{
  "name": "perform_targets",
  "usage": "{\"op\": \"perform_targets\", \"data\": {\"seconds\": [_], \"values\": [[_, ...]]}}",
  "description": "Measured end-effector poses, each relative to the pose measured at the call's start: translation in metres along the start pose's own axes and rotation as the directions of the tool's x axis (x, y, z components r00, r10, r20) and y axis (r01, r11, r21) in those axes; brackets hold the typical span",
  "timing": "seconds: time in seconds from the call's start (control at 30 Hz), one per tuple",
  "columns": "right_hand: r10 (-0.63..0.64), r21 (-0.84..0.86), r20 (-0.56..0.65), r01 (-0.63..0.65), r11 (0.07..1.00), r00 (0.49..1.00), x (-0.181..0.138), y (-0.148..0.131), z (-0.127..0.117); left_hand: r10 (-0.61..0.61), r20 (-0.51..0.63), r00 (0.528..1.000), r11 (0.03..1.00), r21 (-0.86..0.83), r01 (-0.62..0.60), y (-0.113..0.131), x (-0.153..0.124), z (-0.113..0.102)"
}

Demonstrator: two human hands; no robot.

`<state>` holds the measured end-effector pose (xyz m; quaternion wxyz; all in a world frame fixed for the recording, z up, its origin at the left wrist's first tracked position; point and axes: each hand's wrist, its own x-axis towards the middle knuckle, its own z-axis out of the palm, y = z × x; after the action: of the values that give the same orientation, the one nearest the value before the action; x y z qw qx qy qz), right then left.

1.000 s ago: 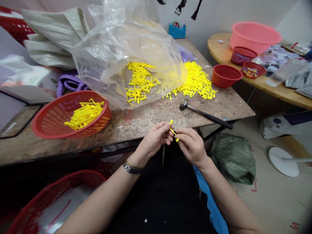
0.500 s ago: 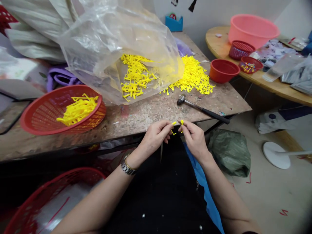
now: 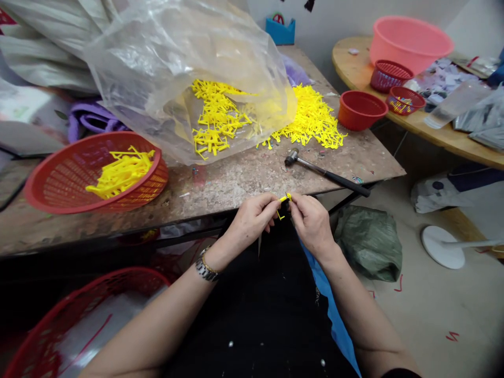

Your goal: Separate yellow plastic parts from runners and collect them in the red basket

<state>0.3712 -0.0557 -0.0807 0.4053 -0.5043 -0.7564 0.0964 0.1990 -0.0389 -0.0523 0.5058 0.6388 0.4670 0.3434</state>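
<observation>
My left hand and my right hand meet just below the table's front edge, both pinched on a small yellow plastic piece held between their fingertips. A wristwatch sits on my left wrist. On the worn table ahead lies a clear plastic bag with yellow plastic pieces spilling out, and a loose heap of yellow pieces to its right. A red mesh basket at the left holds more yellow pieces.
A hammer lies near the table's front right. A red bowl stands at the right corner. A second round table at the right carries a pink basin and small red baskets. Another red basket sits by my left knee. A green bag lies on the floor.
The two hands pulled the yellow piece apart half a second ago and have now come together again at the fingertips. The view has tilted slightly upward.
</observation>
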Motion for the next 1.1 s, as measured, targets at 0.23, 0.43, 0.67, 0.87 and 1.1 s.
{"op": "perform_targets", "data": {"seconds": [0.23,0.43,0.67,0.87,1.1], "values": [[-0.025,-0.064,0.01,0.026,0.998,1.0,0.0001,-0.002,-0.0004,0.011,0.001,1.0,1.0,0.022,-0.011,-0.0007,-0.0001,0.0021],[-0.04,-0.093,0.01,0.041,0.995,0.999,-0.0009,-0.0007,0.0004,0.007,0.003,1.0,1.0,0.016,-0.007,-0.0003,-0.0006,0.003],[-0.016,-0.084,0.02,0.018,0.996,1.0,-0.0031,-0.0007,0.0021,-0.004,0.002,1.0,1.0,0.02,0.004,0.0002,-0.001,0.0035],[-0.028,-0.11,0.027,0.031,0.993,0.999,-0.0039,-0.0007,0.0017,0.004,0.004,1.0,0.999,0.042,-0.004,0.0007,-0.0011,0.0035],[-0.033,-0.134,0.006,0.033,0.99,0.999,-0.0053,-0.0002,0.0009,0.005,0.018,1.0,0.999,0.047,-0.005,-0.003,-0.0006,0.0038]]}}
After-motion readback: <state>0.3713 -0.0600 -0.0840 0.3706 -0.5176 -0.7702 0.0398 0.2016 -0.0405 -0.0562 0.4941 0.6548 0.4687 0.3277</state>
